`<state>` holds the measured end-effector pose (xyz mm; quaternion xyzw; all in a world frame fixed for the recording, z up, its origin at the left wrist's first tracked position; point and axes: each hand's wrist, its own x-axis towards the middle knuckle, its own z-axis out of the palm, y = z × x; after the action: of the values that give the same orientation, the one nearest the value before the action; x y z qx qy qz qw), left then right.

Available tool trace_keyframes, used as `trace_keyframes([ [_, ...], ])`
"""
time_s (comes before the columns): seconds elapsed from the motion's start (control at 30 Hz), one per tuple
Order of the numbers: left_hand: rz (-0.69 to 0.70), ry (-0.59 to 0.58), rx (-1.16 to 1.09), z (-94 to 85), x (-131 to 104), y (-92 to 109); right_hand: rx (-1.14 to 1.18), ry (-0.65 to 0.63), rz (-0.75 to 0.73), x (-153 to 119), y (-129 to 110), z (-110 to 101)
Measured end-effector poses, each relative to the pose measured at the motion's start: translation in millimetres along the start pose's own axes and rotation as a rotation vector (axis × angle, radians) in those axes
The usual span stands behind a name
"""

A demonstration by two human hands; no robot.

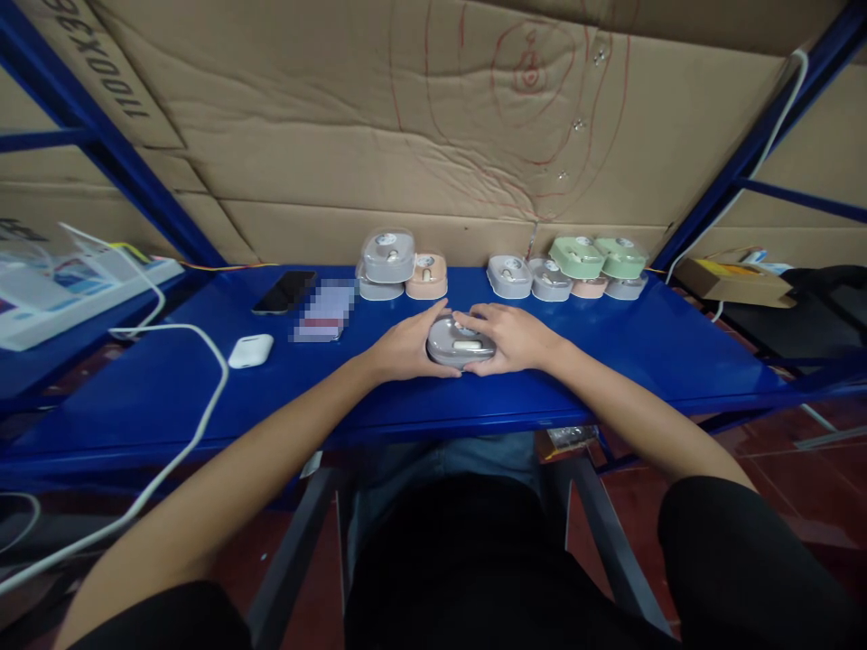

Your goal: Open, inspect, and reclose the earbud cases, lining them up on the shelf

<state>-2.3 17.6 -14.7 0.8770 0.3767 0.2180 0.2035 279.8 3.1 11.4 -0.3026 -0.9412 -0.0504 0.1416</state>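
Note:
Both hands are around a small grey rounded box with a clear lid (467, 347) near the front of the blue table (339, 397). My left hand (410, 347) grips its left side, the thumb near the front edge. My right hand (512, 338) holds its right side, with fingers over the back part of the lid. A pale oblong clasp shows on the front of the lid. Similar boxes stand behind: a grey stack (387, 256) beside a peach box (426, 274), and a group topped with green boxes (577, 256) to the right.
On the left lie a black phone (285, 292), a second device with a blurred screen (326, 309) and a white earbud case (250, 351). A white cable (220, 361) crosses the left side. Cardboard (325, 126) backs the table between blue posts. An open cardboard box (735, 283) sits at right.

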Motion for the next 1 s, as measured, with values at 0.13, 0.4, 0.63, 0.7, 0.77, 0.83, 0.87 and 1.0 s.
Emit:
trace_keyframes([
  [0.13, 0.145, 0.044, 0.064, 2.1, -3.5, -3.1, 0.003, -0.009, -0.006, -0.9, 1.5, -0.7],
  [0.4, 0.195, 0.022, 0.181, -1.2, -3.9, -6.4, -0.016, 0.003, -0.004, -2.9, -3.3, 2.0],
  [0.63, 0.08, 0.065, 0.065, 2.3, -2.7, -8.3, 0.291, 0.007, 0.081, -9.8, 18.3, 6.3],
  [0.7, 0.074, 0.118, 0.018, 2.4, -0.2, -11.5, 0.351, 0.029, 0.107, -10.1, 23.7, 8.0],
  [0.77, 0.099, 0.184, -0.03, 1.6, 2.2, -14.5, 0.368, 0.079, 0.109, -9.3, 26.7, 8.1],
  [0.83, 0.135, 0.279, -0.068, -0.2, 4.2, -16.8, 0.337, 0.151, 0.108, -7.7, 30.3, 4.8],
  [0.87, 0.145, 0.34, -0.074, -1.5, 5.1, -17.8, 0.3, 0.201, 0.127, -6.5, 33.6, 1.5],
  [1.0, 0.081, 0.527, -0.037, -6.6, 7.1, -21.3, 0.015, 0.415, 0.467, 3.2, 62.0, -17.3],
])
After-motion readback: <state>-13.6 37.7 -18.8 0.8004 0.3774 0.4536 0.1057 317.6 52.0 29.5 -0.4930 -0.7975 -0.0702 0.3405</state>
